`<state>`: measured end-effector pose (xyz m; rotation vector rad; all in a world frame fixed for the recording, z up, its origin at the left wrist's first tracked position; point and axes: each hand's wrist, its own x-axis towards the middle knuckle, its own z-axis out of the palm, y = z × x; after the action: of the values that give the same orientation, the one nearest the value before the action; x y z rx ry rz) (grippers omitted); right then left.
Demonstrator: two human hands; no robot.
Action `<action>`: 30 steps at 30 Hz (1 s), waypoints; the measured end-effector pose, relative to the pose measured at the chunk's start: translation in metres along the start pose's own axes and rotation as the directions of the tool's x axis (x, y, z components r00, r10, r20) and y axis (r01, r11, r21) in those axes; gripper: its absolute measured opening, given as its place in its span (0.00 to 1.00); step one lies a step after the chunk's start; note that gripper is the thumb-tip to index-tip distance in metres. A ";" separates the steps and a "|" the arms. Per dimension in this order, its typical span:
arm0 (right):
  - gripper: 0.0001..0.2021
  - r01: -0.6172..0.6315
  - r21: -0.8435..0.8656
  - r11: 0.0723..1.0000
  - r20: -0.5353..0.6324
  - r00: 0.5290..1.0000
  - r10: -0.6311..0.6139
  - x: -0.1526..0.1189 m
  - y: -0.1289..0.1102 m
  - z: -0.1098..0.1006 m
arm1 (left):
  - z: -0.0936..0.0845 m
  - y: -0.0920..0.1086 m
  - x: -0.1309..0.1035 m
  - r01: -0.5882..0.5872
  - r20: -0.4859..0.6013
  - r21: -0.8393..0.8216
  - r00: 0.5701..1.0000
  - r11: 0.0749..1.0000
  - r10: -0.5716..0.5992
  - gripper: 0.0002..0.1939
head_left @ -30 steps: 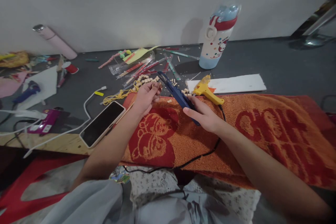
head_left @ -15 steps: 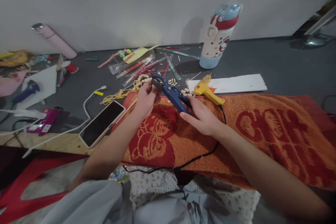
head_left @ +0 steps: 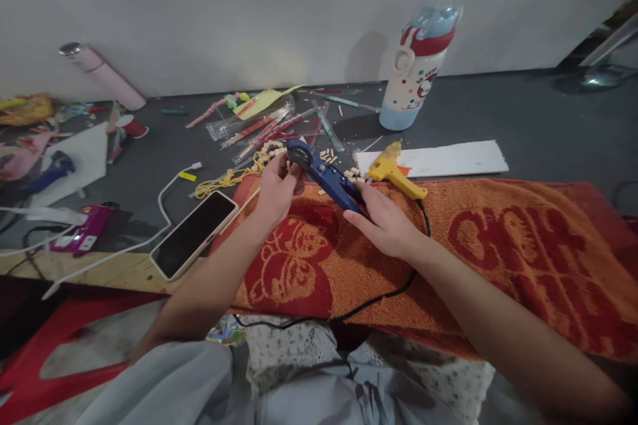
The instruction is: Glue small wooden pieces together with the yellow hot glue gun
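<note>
My right hand (head_left: 386,224) grips the handles of a blue cutter (head_left: 323,174) above an orange and red towel (head_left: 498,246). The tool's jaw end points to the upper left. My left hand (head_left: 276,189) meets that jaw, its fingertips pinched on something small and hidden at the tool's tip. Small wooden pieces (head_left: 273,147) and a yellow cord (head_left: 229,179) lie just beyond my left hand. A yellow glue gun (head_left: 393,171) rests on the towel's far edge, right of the cutter.
A phone (head_left: 193,234) with a white cable (head_left: 164,199) lies left of the towel. A white strip (head_left: 438,158) and a drinking bottle (head_left: 417,66) stand behind. Coloured sticks in clear wrap (head_left: 264,125), a pink tube (head_left: 102,76) and craft clutter fill the left.
The cutter swung from pointing away to meeting my left hand. My right hand shifted slightly left along the handles, and my left hand closed in on the jaw end.
</note>
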<state>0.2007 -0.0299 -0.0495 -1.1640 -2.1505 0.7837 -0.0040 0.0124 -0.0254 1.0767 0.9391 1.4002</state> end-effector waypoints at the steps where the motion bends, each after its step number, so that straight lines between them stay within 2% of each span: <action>1: 0.25 -0.007 -0.004 1.000 -0.002 1.000 0.007 0.000 0.000 0.000 | 0.000 -0.001 0.000 -0.011 -0.007 0.005 1.000 1.000 0.011 0.28; 5: 0.26 -0.050 -0.021 0.999 -0.001 0.999 0.050 0.000 0.002 0.001 | -0.001 -0.003 0.000 -0.026 -0.037 0.026 0.999 0.999 0.027 0.26; 9: 0.24 -0.086 -0.003 0.996 -0.021 0.996 0.086 0.001 0.002 0.002 | 0.000 -0.002 -0.002 0.009 -0.045 0.040 0.999 0.999 -0.007 0.24; 13: 0.21 -0.117 0.162 0.980 -0.040 0.991 0.125 0.001 0.000 0.006 | 0.001 0.001 -0.003 0.088 -0.058 0.039 0.995 0.995 -0.086 0.21; 15: 0.22 -0.129 0.272 0.954 -0.045 0.988 0.147 0.001 0.000 0.005 | 0.002 0.004 -0.003 0.125 -0.044 0.039 0.991 0.991 -0.123 0.19; 17: 0.25 -0.127 0.304 0.944 -0.051 0.988 0.149 0.001 0.001 0.003 | 0.003 0.007 -0.004 0.149 -0.028 0.027 0.989 0.989 -0.148 0.18; 22: 0.35 -0.027 0.035 0.999 -0.078 0.997 0.030 0.000 0.003 -0.004 | 0.007 0.017 -0.005 0.243 -0.048 -0.040 0.968 0.969 -0.245 0.20; 26: 0.35 0.028 -0.116 0.993 -0.100 0.994 -0.039 0.000 0.004 -0.003 | 0.010 0.021 -0.006 0.276 -0.058 -0.070 0.958 0.959 -0.280 0.21; 30: 0.34 0.041 -0.176 0.984 -0.121 0.991 -0.063 0.001 0.005 -0.002 | 0.010 0.022 -0.007 0.280 -0.056 -0.091 0.957 0.956 -0.286 0.19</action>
<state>0.2044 -0.0264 -0.0519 -1.2045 -2.1667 0.4942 -0.0006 0.0031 -0.0025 0.8007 1.0332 1.2321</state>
